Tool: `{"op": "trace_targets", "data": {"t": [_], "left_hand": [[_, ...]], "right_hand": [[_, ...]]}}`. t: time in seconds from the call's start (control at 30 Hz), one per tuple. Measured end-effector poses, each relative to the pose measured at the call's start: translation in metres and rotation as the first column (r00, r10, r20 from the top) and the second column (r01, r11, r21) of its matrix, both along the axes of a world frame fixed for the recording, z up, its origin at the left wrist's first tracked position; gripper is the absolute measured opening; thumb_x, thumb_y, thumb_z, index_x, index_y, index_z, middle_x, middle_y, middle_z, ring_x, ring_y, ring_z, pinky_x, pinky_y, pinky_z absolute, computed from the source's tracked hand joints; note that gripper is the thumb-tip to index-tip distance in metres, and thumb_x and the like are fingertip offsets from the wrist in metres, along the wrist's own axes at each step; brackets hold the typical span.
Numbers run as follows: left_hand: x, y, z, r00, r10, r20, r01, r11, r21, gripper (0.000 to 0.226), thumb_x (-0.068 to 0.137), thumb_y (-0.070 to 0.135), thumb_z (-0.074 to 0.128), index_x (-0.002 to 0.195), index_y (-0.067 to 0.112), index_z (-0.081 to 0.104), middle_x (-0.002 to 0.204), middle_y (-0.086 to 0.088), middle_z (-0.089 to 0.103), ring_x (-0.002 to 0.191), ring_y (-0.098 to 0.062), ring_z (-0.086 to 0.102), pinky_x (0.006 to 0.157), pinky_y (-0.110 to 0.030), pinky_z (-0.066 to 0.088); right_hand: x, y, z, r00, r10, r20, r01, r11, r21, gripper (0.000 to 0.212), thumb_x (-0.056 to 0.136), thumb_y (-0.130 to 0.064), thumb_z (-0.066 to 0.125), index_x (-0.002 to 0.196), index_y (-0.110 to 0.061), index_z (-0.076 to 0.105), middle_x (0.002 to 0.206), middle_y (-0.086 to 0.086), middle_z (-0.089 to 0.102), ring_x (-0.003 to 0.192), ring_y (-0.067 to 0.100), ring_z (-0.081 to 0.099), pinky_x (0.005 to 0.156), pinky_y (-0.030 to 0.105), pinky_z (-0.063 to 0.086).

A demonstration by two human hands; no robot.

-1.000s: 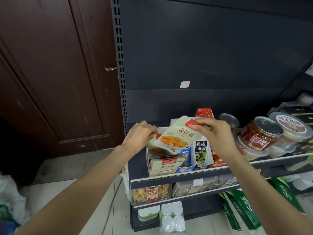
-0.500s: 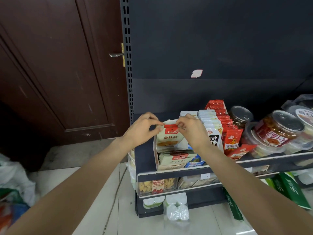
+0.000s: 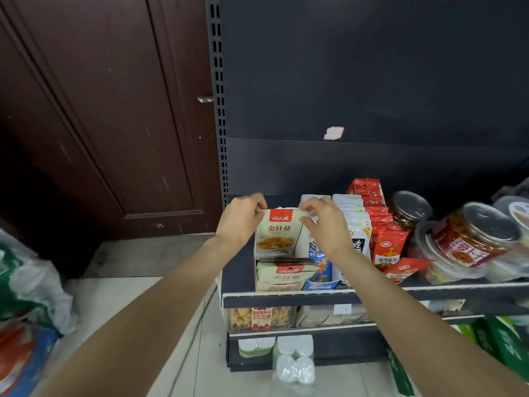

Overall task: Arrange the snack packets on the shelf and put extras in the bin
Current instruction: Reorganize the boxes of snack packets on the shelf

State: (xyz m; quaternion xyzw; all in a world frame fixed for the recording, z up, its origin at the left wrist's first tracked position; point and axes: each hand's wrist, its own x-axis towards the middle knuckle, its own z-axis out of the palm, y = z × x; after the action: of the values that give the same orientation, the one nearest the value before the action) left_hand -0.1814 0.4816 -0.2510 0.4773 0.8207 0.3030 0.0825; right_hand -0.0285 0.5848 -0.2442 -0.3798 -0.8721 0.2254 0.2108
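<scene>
— How far is the work?

— The left hand (image 3: 242, 217) and right hand (image 3: 325, 222) each pinch a top corner of one snack packet (image 3: 277, 233), upright in the white display box (image 3: 257, 265) on the shelf (image 3: 286, 297).

— What is left?

— I think settling it. No bin is visible.
</scene>
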Motion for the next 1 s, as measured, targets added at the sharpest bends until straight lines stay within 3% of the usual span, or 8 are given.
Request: {"op": "trace_targets", "data": {"t": [0.1, 0.17, 0.33, 0.43, 0.53, 0.7, 0.83, 1.0], "left_hand": [[0.002, -0.003, -0.003, 1.0, -0.004, -0.019, 0.005, 0.999, 0.053, 0.011, 0.089, 0.01, 0.057, 0.093, 0.015, 0.066, 0.09, -0.001, 0.066, 0.08, -0.02, 0.062, 0.076, -0.04, 0.053], [0.002, -0.006, -0.004, 0.999, -0.017, -0.036, 0.02, 0.997, 0.073, 0.014, 0.089, 0.009, 0.057, 0.091, 0.012, 0.07, 0.092, -0.002, 0.067, 0.082, -0.022, 0.063, 0.076, -0.04, 0.052], [-0.001, -0.009, -0.005, 0.987, -0.113, -0.113, 0.114, 0.993, 0.002, 0.023, 0.096, 0.012, 0.05, 0.105, 0.006, 0.07, 0.109, -0.007, 0.064, 0.094, -0.025, 0.062, 0.084, -0.038, 0.05], [-0.004, -0.009, -0.006, 0.982, -0.135, -0.132, 0.134, 0.991, -0.014, 0.024, 0.096, 0.012, 0.048, 0.109, 0.007, 0.068, 0.112, -0.006, 0.062, 0.096, -0.025, 0.062, 0.083, -0.037, 0.05], [-0.005, -0.008, -0.005, 0.975, -0.171, -0.141, 0.166, 0.985, -0.05, 0.027, 0.096, 0.01, 0.045, 0.113, 0.006, 0.066, 0.116, -0.006, 0.059, 0.097, -0.026, 0.061, 0.081, -0.034, 0.049], [-0.008, -0.02, -0.003, 0.945, -0.278, -0.171, 0.253, 0.955, -0.155, 0.041, 0.095, 0.006, 0.043, 0.135, 0.012, 0.05, 0.135, 0.0, 0.046, 0.107, -0.023, 0.058, 0.089, -0.033, 0.05], [-0.012, -0.033, -0.002, 0.868, -0.371, -0.33, 0.282, 0.916, -0.286, 0.066, 0.09, -0.003, 0.047, 0.148, 0.019, 0.026, 0.15, 0.004, 0.028, 0.109, -0.021, 0.055, 0.083, -0.032, 0.05], [-0.015, -0.036, 0.004, 0.87, -0.436, -0.229, 0.347, 0.873, -0.342, 0.066, 0.091, -0.003, 0.039, 0.15, 0.02, 0.02, 0.156, 0.005, 0.019, 0.136, -0.019, 0.032, 0.11, -0.035, 0.032]], "right_hand": [[0.026, -0.006, 0.007, 0.983, 0.177, 0.056, -0.163, 0.967, -0.196, 0.014, 0.09, -0.016, 0.06, 0.102, -0.016, 0.067, 0.096, -0.006, 0.063, 0.088, 0.007, 0.058, 0.082, 0.023, 0.047], [0.04, -0.015, 0.011, 0.95, 0.273, 0.148, -0.224, 0.932, -0.285, 0.02, 0.092, -0.024, 0.057, 0.108, -0.018, 0.068, 0.104, -0.006, 0.066, 0.092, 0.005, 0.057, 0.083, 0.019, 0.042], [0.051, -0.035, 0.015, 0.93, 0.322, 0.177, -0.191, 0.835, -0.517, 0.035, 0.09, -0.042, 0.055, 0.116, -0.022, 0.067, 0.116, -0.009, 0.064, 0.107, 0.008, 0.057, 0.091, 0.022, 0.044], [0.053, -0.042, 0.014, 0.896, 0.333, 0.294, -0.201, 0.894, -0.401, 0.035, 0.088, -0.034, 0.062, 0.122, -0.025, 0.062, 0.124, -0.008, 0.061, 0.112, 0.009, 0.055, 0.091, 0.018, 0.041], [0.053, -0.05, 0.014, 0.908, 0.234, 0.348, -0.159, 0.96, -0.23, 0.028, 0.091, -0.016, 0.059, 0.119, -0.018, 0.065, 0.119, -0.002, 0.064, 0.105, 0.013, 0.058, 0.087, 0.018, 0.043], [0.052, -0.063, 0.017, 0.962, 0.116, 0.247, -0.081, 0.986, -0.145, 0.022, 0.085, -0.013, 0.066, 0.106, -0.016, 0.071, 0.093, -0.001, 0.058, 0.084, 0.011, 0.056, 0.081, 0.025, 0.047], [0.056, -0.062, 0.027, 0.981, 0.081, 0.175, -0.063, 0.993, -0.102, 0.017, 0.087, -0.018, 0.064, 0.101, -0.015, 0.073, 0.09, 0.0, 0.062, 0.079, 0.011, 0.056, 0.074, 0.027, 0.045], [0.065, -0.053, 0.045, 0.995, -0.06, -0.084, 0.062, 0.998, 0.016, 0.019, 0.091, -0.015, 0.059, 0.105, -0.012, 0.071, 0.095, -0.006, 0.069, 0.078, 0.006, 0.06, 0.062, 0.011, 0.045]]}}
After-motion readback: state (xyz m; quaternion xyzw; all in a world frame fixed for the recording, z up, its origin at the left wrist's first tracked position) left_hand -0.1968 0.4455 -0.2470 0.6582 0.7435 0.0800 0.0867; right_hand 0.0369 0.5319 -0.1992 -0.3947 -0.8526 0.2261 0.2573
